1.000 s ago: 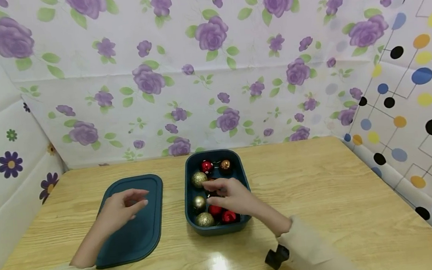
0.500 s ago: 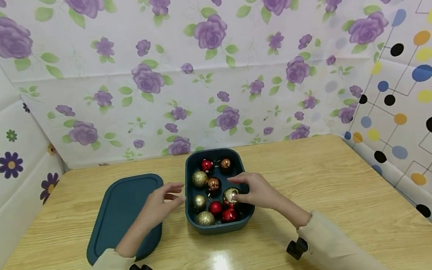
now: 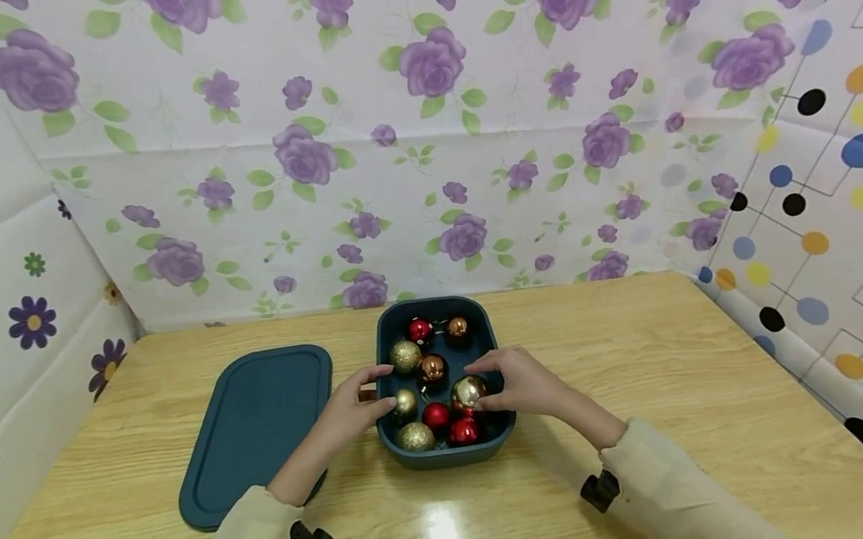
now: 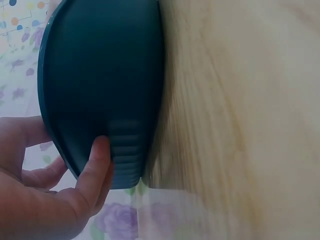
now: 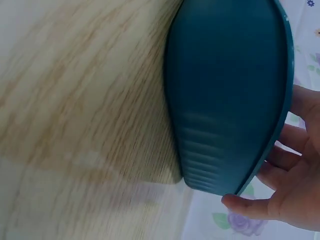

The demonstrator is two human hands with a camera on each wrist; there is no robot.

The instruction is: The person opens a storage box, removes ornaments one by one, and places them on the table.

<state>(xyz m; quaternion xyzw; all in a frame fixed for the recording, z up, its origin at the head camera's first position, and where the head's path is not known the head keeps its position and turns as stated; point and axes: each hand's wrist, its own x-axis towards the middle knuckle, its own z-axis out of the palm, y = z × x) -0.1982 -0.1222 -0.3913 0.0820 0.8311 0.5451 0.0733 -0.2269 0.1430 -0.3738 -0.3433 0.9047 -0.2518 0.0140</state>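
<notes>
A dark blue-green rectangular box (image 3: 448, 459) stands on the table with several Christmas baubles inside. My left hand (image 3: 349, 409) grips its left rim, thumb and forefinger over the edge; in the left wrist view another finger presses the outer wall. Across from it, my right hand (image 3: 526, 386) holds the right rim, its fingertips reaching inside, partly hidden behind the wall in the right wrist view. Close to the right thumb lies a shiny gold bauble (image 3: 467, 389). Around it are a red bauble (image 3: 436, 415), a copper bauble (image 3: 432, 367) and a glittery gold bauble (image 3: 416, 437).
The matching flat lid (image 3: 258, 432) lies on the wooden table (image 3: 617, 348) to the left of the box. A flowered cloth wall (image 3: 395, 180) rises behind the table. Patterned cloth walls flank both sides.
My left hand has moved right from above the lid to the box's left rim. My right hand has drawn back from the box's middle to its right rim, leaving the shiny gold bauble inside.
</notes>
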